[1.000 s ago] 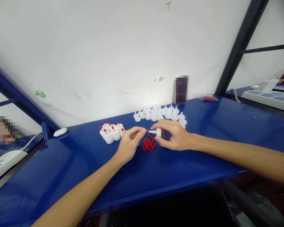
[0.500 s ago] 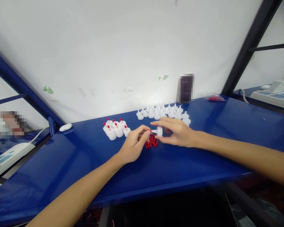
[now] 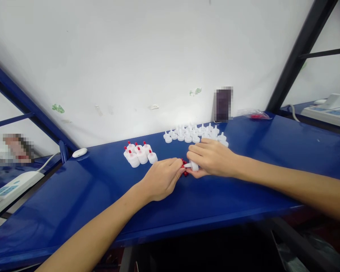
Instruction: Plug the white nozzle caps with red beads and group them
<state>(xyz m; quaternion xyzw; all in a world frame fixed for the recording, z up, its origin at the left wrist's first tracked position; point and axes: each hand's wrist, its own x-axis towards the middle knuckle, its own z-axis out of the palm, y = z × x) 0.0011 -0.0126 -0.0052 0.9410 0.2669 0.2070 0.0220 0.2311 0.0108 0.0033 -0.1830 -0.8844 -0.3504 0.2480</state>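
Observation:
My right hand (image 3: 212,158) grips a white nozzle cap (image 3: 194,166) by its wide base, the thin spout turned toward the left. At the spout's end, my left hand (image 3: 163,177) pinches a small red tip cap (image 3: 183,166) between thumb and fingers. Whether the tip cap is fully seated on the spout cannot be made out. Both hands hover low over a pile of red tip caps (image 3: 186,173), which they mostly hide. Left of the hands stands a cluster of white nozzle caps with red tips (image 3: 142,155).
Several white nozzle caps without red tips (image 3: 188,134) stand behind my right hand on the blue table (image 3: 215,204). A dark pixelated phone-like object (image 3: 223,105) leans on the wall. A clear bag with red pieces (image 3: 256,115) lies at right, a white case (image 3: 79,152) at left.
Both hands have moved slightly right and down, and the left hand has rolled over. My right fingers have wrapped more closely round the nozzle cap, and the red pile is more covered.

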